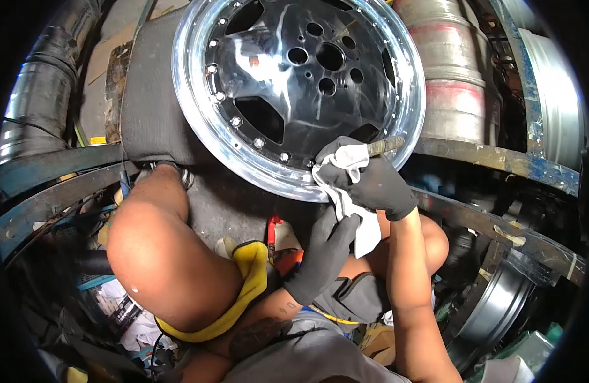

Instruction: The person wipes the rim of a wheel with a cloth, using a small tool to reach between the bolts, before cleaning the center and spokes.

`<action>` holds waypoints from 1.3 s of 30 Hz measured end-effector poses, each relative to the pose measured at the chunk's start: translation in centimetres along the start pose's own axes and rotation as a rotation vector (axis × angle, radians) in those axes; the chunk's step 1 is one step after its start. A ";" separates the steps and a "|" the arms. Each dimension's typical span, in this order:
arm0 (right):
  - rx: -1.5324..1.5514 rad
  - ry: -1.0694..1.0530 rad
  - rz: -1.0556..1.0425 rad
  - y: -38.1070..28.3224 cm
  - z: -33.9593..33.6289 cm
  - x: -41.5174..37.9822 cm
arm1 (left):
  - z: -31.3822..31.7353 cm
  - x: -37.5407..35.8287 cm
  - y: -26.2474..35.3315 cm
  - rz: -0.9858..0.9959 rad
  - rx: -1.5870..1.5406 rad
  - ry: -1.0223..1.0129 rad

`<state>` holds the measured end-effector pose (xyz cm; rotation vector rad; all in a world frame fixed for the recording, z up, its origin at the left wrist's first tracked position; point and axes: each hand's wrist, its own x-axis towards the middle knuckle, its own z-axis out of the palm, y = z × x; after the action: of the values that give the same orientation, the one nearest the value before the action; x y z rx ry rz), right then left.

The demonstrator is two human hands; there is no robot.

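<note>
A polished car wheel rim (269,76) with a black face, chrome lip and a ring of small bolts lies tilted in front of me. My right hand (380,185), in a dark glove, is closed around a bunched white cloth (365,233) at the rim's lower right edge. Out of that grip sticks a short, worn, brownish handle-like piece (387,145), lying over the lip. Just below, my left hand (323,252), gloved too, pinches the hanging part of the cloth.
Under the rim is a dark padded surface (155,89). Stacked metal rims (447,83) stand at the right behind a blue metal frame (499,163), with more at the left (39,96). A yellow cloth (251,268) lies by my knee, near a red-handled object (272,230).
</note>
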<state>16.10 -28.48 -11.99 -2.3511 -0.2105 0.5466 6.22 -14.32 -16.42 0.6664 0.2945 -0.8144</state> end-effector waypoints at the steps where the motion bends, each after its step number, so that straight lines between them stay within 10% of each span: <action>1: 0.133 -0.025 0.175 -1.1 -0.3 -0.4 | 0.3 -0.3 0.4 -0.018 -0.027 -0.004; 5: 0.050 0.129 -0.073 -0.6 0.9 -0.4 | 1.1 -0.3 0.9 0.022 -0.057 0.061; 39: 0.048 0.224 -0.133 -0.9 1.8 1.1 | 0.1 -0.7 0.6 0.044 -0.046 0.085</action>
<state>16.30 -26.41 -12.93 -2.3095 -0.2448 0.2200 6.21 -13.63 -15.74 0.6630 0.3729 -0.7366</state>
